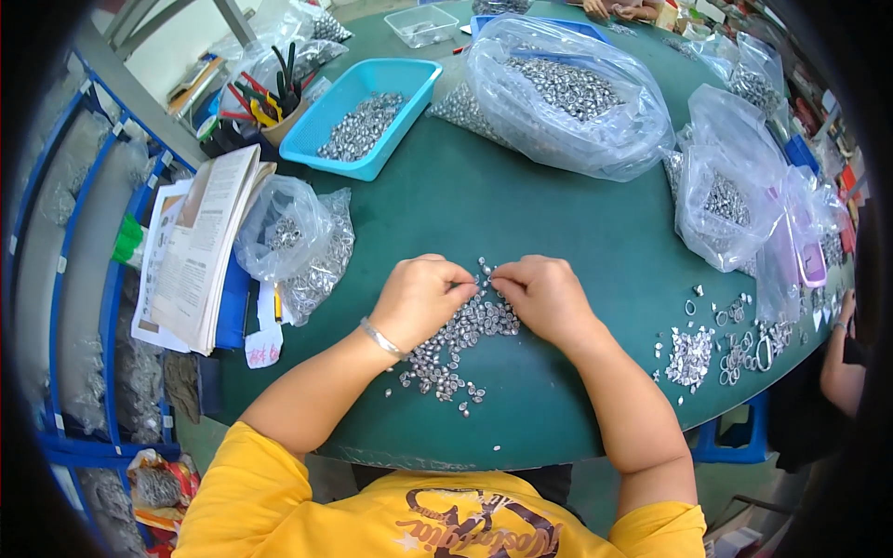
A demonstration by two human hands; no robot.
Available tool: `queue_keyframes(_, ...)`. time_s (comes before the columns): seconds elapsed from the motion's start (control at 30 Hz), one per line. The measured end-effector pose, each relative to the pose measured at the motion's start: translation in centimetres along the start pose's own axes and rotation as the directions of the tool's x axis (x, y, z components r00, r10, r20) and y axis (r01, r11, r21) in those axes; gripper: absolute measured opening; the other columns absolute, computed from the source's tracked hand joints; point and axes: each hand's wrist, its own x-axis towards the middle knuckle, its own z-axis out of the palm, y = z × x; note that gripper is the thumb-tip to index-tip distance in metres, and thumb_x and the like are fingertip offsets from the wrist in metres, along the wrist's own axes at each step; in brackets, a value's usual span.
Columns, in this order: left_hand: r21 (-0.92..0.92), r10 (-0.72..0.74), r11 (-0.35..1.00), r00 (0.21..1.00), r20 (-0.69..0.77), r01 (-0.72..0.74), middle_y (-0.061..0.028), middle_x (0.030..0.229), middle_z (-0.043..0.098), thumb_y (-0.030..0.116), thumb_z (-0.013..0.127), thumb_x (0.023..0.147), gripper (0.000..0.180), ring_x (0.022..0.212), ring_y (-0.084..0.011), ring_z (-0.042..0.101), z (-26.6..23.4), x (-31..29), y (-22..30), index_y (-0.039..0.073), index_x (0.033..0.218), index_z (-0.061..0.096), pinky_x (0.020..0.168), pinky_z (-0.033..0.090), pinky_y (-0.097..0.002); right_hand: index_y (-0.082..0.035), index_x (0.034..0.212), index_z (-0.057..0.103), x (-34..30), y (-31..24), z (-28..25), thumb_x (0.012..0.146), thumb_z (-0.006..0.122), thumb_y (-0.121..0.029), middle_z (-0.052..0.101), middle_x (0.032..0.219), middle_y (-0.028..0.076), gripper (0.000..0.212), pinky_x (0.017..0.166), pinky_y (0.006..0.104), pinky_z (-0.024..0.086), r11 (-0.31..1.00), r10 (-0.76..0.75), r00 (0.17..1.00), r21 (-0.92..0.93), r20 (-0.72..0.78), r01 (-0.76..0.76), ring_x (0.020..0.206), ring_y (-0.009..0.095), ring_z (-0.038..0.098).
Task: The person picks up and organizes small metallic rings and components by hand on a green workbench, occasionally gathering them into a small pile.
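Note:
A loose heap of small silver metal pieces [445, 352] lies on the green tabletop right in front of me. My left hand [420, 296], with a bracelet on its wrist, is closed in a pinch at the heap's far left side. Opposite it, my right hand [547, 296] pinches thumb and fingers together at the far right side. The two sets of fingertips nearly meet, and a few small silver pieces [484, 268] show between them. Whatever each pinch holds is too small and covered to name.
A blue basket [430, 86] and a large clear plastic bag [642, 139] of silver pieces stand farther back. Smaller bags, papers [205, 251] and a plier holder [284, 126] are at left. At right lie rings [735, 358] and a flat-piece pile [689, 357]; other people sit around.

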Motion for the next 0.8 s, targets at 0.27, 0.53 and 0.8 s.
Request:
queue_keyframes(0.27,0.172,0.024,0.984,0.992,0.125,-0.045,-0.0114,0.073,0.062,0.013,0.072,0.070,0.015,0.062,-0.0252,0.060,1.9,0.9,-0.1,0.001,0.078,0.067,0.059,0.048,-0.0323,-0.007,0.079,0.065,0.1,1.0,0.6,0.076,0.061,-0.013,0.060,0.074,0.009,0.008,0.060,0.0411,0.049,0.985,-0.090,0.991,-0.153,-0.101,0.074,0.068,0.030,0.060)
queue_keyframes(0.53,-0.853,-0.190,-0.150,0.833,0.520,0.499,-0.0004,0.066,0.046,0.009,0.056,0.081,0.006,0.050,-0.0059,0.038,-0.9,1.4,-2.2,0.005,0.079,0.052,0.038,0.026,-0.0178,-0.006,0.080,0.066,0.2,0.7,0.7,0.076,0.061,-0.013,0.063,0.077,0.011,0.008,0.063,0.0392,0.049,0.999,-0.037,0.997,-0.032,-0.068,0.035,0.071,0.031,0.061)
queue_keyframes(0.8,-0.240,-0.297,0.917,0.947,0.119,0.318,-0.0075,0.077,0.068,0.015,0.072,0.072,0.017,0.064,-0.0112,0.060,0.7,1.7,-1.7,0.000,0.079,0.069,0.060,0.048,-0.0236,-0.011,0.080,0.067,0.1,0.7,0.9,0.076,0.064,-0.020,0.061,0.075,0.008,0.010,0.061,0.0402,0.048,0.976,-0.090,0.996,-0.201,-0.011,0.086,0.070,0.030,0.060)
